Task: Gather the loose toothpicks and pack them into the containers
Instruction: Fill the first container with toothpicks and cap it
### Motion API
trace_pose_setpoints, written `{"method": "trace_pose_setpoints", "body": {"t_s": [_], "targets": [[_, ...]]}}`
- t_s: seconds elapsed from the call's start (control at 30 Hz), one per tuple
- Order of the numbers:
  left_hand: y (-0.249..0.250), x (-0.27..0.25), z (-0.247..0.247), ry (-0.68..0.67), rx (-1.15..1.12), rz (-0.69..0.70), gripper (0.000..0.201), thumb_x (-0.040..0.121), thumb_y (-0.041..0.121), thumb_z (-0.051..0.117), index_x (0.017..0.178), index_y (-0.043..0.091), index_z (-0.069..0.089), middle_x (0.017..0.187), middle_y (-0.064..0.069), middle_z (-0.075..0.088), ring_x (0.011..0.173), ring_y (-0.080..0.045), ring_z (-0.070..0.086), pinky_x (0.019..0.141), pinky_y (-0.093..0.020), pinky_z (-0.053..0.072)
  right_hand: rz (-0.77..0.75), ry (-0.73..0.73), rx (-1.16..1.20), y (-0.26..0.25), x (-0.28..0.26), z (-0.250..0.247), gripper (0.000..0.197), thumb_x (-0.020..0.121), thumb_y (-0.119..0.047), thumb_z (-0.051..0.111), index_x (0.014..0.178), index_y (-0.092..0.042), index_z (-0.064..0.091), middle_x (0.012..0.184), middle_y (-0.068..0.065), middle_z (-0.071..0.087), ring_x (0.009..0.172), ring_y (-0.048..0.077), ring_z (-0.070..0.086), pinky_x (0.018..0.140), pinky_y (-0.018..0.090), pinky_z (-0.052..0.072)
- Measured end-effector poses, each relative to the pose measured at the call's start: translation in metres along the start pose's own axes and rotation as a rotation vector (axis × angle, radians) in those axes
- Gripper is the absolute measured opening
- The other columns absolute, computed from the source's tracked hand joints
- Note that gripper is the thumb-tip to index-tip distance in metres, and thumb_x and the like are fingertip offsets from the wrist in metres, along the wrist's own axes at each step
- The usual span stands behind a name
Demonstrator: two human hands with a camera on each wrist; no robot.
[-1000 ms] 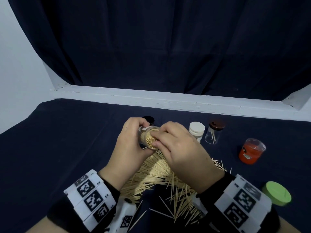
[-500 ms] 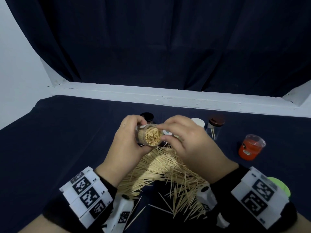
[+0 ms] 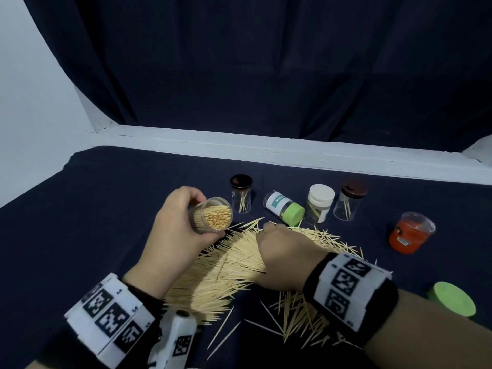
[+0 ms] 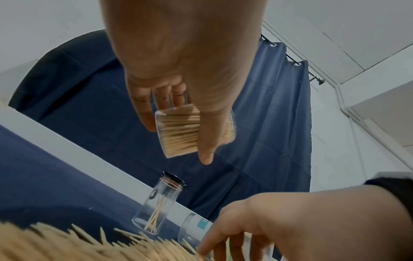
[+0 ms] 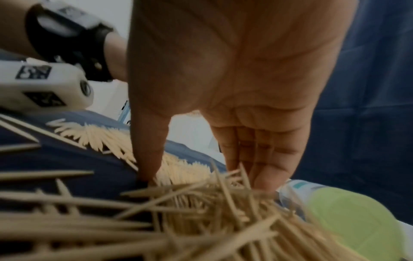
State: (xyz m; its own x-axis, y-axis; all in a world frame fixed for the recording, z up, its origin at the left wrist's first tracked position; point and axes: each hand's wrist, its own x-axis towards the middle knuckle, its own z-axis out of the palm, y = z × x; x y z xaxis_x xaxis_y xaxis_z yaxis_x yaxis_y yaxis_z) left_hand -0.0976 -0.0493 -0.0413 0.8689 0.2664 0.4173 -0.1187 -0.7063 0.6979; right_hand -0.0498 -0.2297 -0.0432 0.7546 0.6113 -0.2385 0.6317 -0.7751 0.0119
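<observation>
My left hand (image 3: 183, 230) grips a small clear container (image 3: 216, 219) packed full of toothpicks, lifted above the cloth with its open mouth tilted toward me. The left wrist view shows its thumb and fingers wrapped around the container (image 4: 178, 130). A big pile of loose toothpicks (image 3: 229, 267) covers the dark cloth below both hands. My right hand (image 3: 285, 249) is down on the far side of the pile. In the right wrist view, this hand (image 5: 201, 181) has straight fingers and a spread thumb reaching into the toothpicks (image 5: 201, 220), with nothing clearly held.
Behind the pile stand a black-lidded jar (image 3: 241, 194), a white-lidded container (image 3: 320, 202) and a brown-lidded jar (image 3: 348, 199). A green-capped container (image 3: 283, 207) lies on its side. A red container (image 3: 408, 235) and a loose green lid (image 3: 452, 302) sit at the right.
My right hand left the container's mouth and dropped onto the pile. The left hand shifted a little left with the container, uncovering the jars behind.
</observation>
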Motion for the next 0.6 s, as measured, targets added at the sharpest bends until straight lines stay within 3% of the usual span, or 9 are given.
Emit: {"method": "trace_pose_setpoints", "body": {"t_s": [0.17,0.37,0.5,0.6], "targets": [[-0.001,0.000,0.000,-0.013,-0.017,-0.016,0.054,0.056,0.020,0.090,0.087,0.032,0.047,0.094,0.016,0.051,0.089,0.008,0.049,0.066,-0.012,0.041,0.030,-0.070,-0.042,-0.008,0.021,0.000,0.056,0.083,-0.048,0.062,0.122,-0.009,0.050,0.122,0.008,0.044,0.114,0.024,0.042,0.097,0.038,0.044],[-0.005,0.003,0.000,-0.025,0.004,-0.044,0.055,0.055,0.021,0.091,0.087,0.032,0.047,0.095,0.015,0.052,0.086,0.005,0.051,0.066,-0.014,0.041,-0.060,-0.005,-0.097,-0.007,0.026,0.002,0.024,0.091,-0.021,0.051,0.113,-0.010,0.054,0.117,0.009,0.052,0.107,0.025,0.049,0.088,0.034,0.039],[-0.005,0.004,0.001,-0.035,0.027,-0.048,0.055,0.054,0.021,0.091,0.087,0.031,0.047,0.094,0.015,0.052,0.086,0.004,0.050,0.067,-0.017,0.043,-0.082,0.015,-0.128,-0.005,0.026,0.004,0.022,0.091,-0.013,0.047,0.112,-0.008,0.055,0.117,0.011,0.054,0.106,0.027,0.050,0.086,0.035,0.037],[-0.003,0.005,0.002,-0.046,0.038,-0.050,0.055,0.054,0.021,0.091,0.087,0.030,0.048,0.093,0.015,0.052,0.085,0.004,0.050,0.066,-0.017,0.044,-0.060,0.028,-0.131,-0.003,0.026,0.007,0.030,0.093,-0.009,0.037,0.121,-0.004,0.048,0.122,0.014,0.052,0.110,0.029,0.049,0.089,0.037,0.036]]}}
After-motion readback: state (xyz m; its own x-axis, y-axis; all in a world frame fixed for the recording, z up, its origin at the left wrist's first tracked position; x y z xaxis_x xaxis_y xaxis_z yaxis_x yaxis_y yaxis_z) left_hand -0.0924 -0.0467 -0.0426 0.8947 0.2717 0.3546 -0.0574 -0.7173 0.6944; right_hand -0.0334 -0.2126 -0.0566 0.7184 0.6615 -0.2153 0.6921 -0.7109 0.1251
